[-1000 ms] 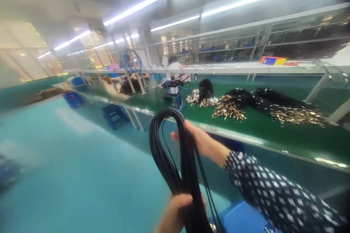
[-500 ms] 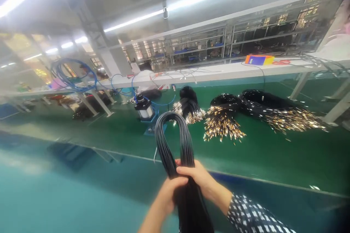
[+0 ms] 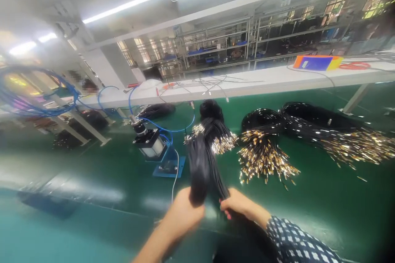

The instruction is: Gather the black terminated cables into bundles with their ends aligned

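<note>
A bundle of thin black cables (image 3: 199,168), blurred by motion, rises from both my hands above the green table. My left hand (image 3: 187,209) is closed round its thick left strand. In my right hand (image 3: 236,204) is the thinner right strand, fingers wrapped about it, and dark lengths hang below. Behind the bundle lies a black cable pile with silvery ends (image 3: 226,141). To the right sit a cable pile with gold-coloured ends (image 3: 262,160) and a larger looped cable pile (image 3: 342,135).
A small pneumatic press (image 3: 151,146) on a blue base stands to the left, with blue air hose (image 3: 182,130) running from it. Above the table's back runs a white shelf (image 3: 262,79) carrying loose wires, an orange and purple box (image 3: 317,63) and a red coil (image 3: 354,65).
My hands have moved apart, each now on its own strand of the cable bundle. The loop has tipped forward, towards the silvery-ended pile. The view has come closer to the table.
</note>
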Motion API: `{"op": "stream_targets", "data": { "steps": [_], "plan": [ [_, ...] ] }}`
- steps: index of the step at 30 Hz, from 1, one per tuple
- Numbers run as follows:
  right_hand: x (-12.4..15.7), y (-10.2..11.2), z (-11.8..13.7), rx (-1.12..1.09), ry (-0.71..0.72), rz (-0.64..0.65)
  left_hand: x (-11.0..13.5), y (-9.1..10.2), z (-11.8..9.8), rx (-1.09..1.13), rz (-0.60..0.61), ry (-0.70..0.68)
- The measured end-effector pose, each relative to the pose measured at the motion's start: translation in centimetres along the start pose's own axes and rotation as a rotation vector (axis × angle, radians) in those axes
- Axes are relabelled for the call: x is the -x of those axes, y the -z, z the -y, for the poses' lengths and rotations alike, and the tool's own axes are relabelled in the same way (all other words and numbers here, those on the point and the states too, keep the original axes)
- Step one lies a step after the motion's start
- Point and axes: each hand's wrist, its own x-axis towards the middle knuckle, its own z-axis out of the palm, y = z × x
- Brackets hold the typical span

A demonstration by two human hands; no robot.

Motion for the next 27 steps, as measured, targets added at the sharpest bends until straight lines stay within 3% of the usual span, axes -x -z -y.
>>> {"op": "stream_targets", "data": {
  "steps": [2, 6, 9, 12, 15, 17, 24, 27],
  "plan": [
    [-0.9, -1.3, 0.5, 0.062, -0.009, 0.096, -1.0, -0.6, -1.3, -0.281, 0.104, -0.160],
    [-2.0, -2.9, 1.6, 0.181, -0.043, 0.282, -3.0, -1.0, -1.4, -0.979, 0.359, -0.060],
    [-2.7, -2.7, 1.4, 0.167, -0.088, 0.417, -4.1, -0.4, -0.5, -1.163, 0.395, -0.051],
    [-3.0, -2.2, 0.7, 0.080, -0.104, 0.492, -4.8, 0.4, 0.2, -1.192, 0.351, -0.252],
    [-2.9, -1.7, 0.6, 0.003, -0.078, 0.516, -5.6, 1.3, 0.3, -1.036, 0.437, -0.525],
    [-2.7, -1.3, 1.2, -0.032, -0.064, 0.531, -6.4, 1.8, -0.2, -0.967, 0.487, -0.622],
    [-1.7, 1.9, 5.8, -0.163, -0.126, 0.546, -10.6, 1.2, -5.1, -1.076, 0.511, -0.676],
    [-1.2, 4.6, 5.3, -0.283, -0.134, 0.584, -12.4, 0.9, -6.9, -1.024, 0.518, -0.645]
  ]
}}
